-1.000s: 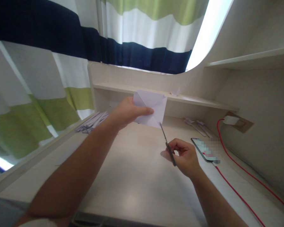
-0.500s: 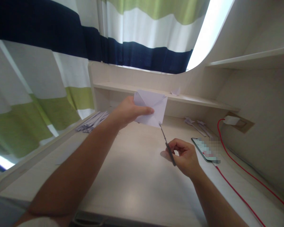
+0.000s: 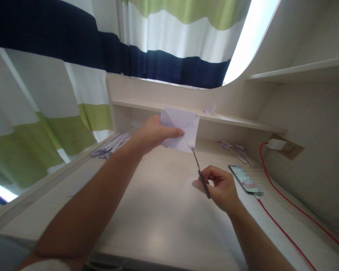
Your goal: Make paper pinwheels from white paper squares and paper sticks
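Note:
A square of white paper (image 3: 190,130) with diagonal creases is held up above the desk. My left hand (image 3: 158,132) pinches it from the left side, thumb on the near face and the other fingers hidden behind. In my right hand (image 3: 219,186) is a pair of dark-handled scissors (image 3: 203,183), gripped by the handles with the tips pointing up and away. The blades are at the paper's lower right corner, and one thin blade tip shows across the face of the sheet.
Folded paper strips (image 3: 110,146) are heaped at the desk's left edge. Two folded paper pieces (image 3: 237,150) lie at the back right, near a phone (image 3: 241,178) with a red cable (image 3: 284,231). A small paper piece (image 3: 209,110) rests on the shelf (image 3: 158,106).
The scissors' blades have parted a little, and one tip now shows over the paper's face near the lower corner. Both hands have stayed almost in place.

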`<state>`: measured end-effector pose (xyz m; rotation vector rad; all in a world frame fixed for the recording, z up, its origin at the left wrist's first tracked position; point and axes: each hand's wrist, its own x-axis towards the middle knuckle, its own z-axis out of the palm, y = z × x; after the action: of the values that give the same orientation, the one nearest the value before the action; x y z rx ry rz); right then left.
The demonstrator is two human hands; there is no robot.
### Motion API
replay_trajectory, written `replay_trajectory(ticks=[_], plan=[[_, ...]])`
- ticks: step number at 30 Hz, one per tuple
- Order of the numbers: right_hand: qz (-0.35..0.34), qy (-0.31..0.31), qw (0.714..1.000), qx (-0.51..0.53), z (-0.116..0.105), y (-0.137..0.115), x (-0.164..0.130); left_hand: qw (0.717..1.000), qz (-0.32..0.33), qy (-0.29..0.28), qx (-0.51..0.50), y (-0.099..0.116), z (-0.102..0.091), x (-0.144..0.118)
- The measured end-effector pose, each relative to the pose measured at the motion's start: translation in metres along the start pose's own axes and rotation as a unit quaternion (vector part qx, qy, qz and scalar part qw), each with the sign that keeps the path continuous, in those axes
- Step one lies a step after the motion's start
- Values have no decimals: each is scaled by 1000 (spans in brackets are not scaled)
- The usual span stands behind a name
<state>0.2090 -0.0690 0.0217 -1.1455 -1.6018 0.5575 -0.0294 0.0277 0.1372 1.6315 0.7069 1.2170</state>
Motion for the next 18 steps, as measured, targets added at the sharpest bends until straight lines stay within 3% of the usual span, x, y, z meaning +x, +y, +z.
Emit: replay_trajectory(ticks=[18], plan=[[9,7,1000,17,2,-1,1,1000,-5,1,-13,0,2,1]])
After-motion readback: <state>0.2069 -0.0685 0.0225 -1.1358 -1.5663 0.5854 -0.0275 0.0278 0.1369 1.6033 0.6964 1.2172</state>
